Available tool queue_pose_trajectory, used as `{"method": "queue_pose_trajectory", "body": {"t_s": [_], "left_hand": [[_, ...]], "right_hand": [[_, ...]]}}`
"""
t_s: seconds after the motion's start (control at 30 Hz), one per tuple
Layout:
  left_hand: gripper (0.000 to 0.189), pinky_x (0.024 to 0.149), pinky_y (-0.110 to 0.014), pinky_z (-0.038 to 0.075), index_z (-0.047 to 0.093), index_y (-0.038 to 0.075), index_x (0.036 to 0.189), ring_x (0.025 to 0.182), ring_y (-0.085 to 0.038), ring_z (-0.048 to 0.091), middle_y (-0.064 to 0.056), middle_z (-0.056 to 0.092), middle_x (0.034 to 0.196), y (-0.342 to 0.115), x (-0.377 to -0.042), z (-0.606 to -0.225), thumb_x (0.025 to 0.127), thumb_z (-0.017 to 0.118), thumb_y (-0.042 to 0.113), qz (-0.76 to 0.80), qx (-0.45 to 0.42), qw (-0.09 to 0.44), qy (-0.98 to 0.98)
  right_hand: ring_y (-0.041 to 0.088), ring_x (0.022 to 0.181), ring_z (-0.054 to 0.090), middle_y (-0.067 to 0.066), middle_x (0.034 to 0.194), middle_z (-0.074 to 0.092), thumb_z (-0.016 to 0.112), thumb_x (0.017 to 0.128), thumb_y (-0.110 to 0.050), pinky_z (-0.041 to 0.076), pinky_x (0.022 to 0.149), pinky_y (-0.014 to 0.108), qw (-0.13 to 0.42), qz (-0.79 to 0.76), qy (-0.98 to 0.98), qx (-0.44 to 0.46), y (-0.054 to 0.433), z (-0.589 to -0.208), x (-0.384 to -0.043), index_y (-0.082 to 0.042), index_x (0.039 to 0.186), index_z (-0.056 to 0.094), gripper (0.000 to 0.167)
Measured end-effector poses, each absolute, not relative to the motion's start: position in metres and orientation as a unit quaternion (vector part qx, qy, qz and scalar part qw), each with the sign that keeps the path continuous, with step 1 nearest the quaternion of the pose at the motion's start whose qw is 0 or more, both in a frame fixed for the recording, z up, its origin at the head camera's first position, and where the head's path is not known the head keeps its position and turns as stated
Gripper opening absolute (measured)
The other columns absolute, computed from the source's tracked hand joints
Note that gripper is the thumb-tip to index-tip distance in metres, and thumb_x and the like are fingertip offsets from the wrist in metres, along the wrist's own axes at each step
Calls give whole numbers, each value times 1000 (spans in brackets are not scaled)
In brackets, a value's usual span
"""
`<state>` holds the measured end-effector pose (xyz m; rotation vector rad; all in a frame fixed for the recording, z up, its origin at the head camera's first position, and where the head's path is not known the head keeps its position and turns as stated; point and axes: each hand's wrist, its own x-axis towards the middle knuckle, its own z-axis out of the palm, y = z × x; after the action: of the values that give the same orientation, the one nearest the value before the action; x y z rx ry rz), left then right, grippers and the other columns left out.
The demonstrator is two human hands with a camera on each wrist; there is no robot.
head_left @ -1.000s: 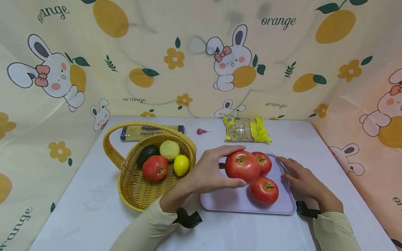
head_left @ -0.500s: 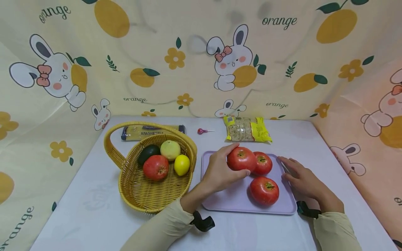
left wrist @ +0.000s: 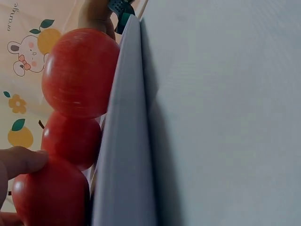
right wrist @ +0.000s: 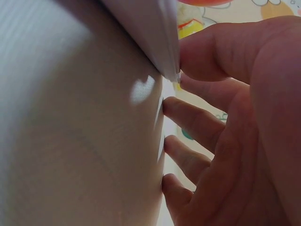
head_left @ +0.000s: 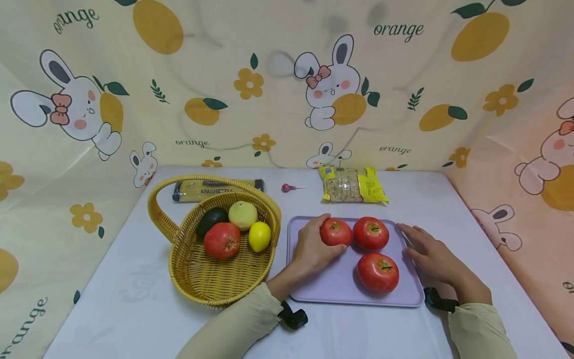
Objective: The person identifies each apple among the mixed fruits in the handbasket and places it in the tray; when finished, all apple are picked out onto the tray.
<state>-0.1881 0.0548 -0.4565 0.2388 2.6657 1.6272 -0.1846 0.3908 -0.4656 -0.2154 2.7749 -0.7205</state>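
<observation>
My left hand (head_left: 314, 252) holds a red apple (head_left: 336, 232) low over the left back part of a lilac tray (head_left: 323, 291), thumb at its front and fingers behind. In the left wrist view the thumb lies on this apple (left wrist: 51, 195). Close to its right sits a second red apple (head_left: 371, 233), and a third apple (head_left: 378, 273) rests nearer the tray's front. My right hand (head_left: 437, 254) is at the tray's right edge. In the right wrist view its thumb (right wrist: 211, 52) touches the tray's rim while other fingertips rest on the table.
Left of the tray stands a yellow wicker basket (head_left: 179, 279) with a tall handle, holding a dark green avocado (head_left: 212, 222), a pale round fruit (head_left: 242, 215), a lemon (head_left: 259, 236) and a red fruit (head_left: 221, 240). Behind lie spaghetti (head_left: 188, 191), a lollipop (head_left: 287, 187) and a yellow packet (head_left: 352, 184).
My left hand has lowered the apple from above the other apples towards the tray's left back, slightly away from them. The right hand has stayed at the tray's edge.
</observation>
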Motion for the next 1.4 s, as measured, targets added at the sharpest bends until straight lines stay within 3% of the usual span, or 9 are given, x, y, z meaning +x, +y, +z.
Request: {"method": "queue_pose_trajectory", "body": {"t_s": [0.3,0.5,0.67,0.83,1.0,1.23,1.4], "left_hand": [[89,117,-53,53,51,10,161,142,-35,57,-11,60,158,55,-187,-456,84,95,18,502,108,20,858],[95,116,-49,55,46,16,165,149,-32,53,-7,51,168,49,-175,-428,84,96,24,504,130,25,853],[94,117,-48,55,46,19,166,146,-28,59,-3,56,164,27,-154,-396,86,94,27,528,189,47,827],[90,124,-43,48,51,20,164,148,-22,58,1,60,161,-19,-137,-378,85,96,24,555,253,68,790],[85,125,-37,47,52,16,163,150,-23,57,-2,58,163,-78,-124,-374,88,93,19,577,260,76,771],[76,115,-36,55,53,7,159,144,-38,62,-14,62,157,-163,-114,-380,92,89,10,617,206,83,755],[67,102,-29,62,56,7,158,132,-40,70,-19,64,153,-206,-121,-383,99,84,20,567,114,56,814]], "right_hand": [[72,149,30,38,171,26,66,107,-36,41,103,87,140,-250,956,-67,390,-465,-184,-19,175,26,81],[71,150,27,38,172,26,66,108,-36,39,103,88,139,-253,955,-73,390,-464,-184,-19,175,26,81],[72,149,29,39,171,26,66,107,-35,40,103,88,137,-254,954,-79,390,-463,-185,-18,175,27,80],[73,149,27,40,172,24,67,107,-37,39,103,89,143,-257,953,-75,392,-464,-185,-18,175,26,82],[73,149,27,40,172,23,67,107,-38,39,102,89,148,-257,953,-71,392,-465,-185,-18,175,25,82],[73,149,28,40,172,24,66,108,-38,39,103,89,146,-253,954,-72,392,-467,-185,-19,175,26,82],[73,148,30,40,171,25,66,108,-37,41,102,88,143,-253,954,-75,393,-465,-184,-18,175,26,81]]}}
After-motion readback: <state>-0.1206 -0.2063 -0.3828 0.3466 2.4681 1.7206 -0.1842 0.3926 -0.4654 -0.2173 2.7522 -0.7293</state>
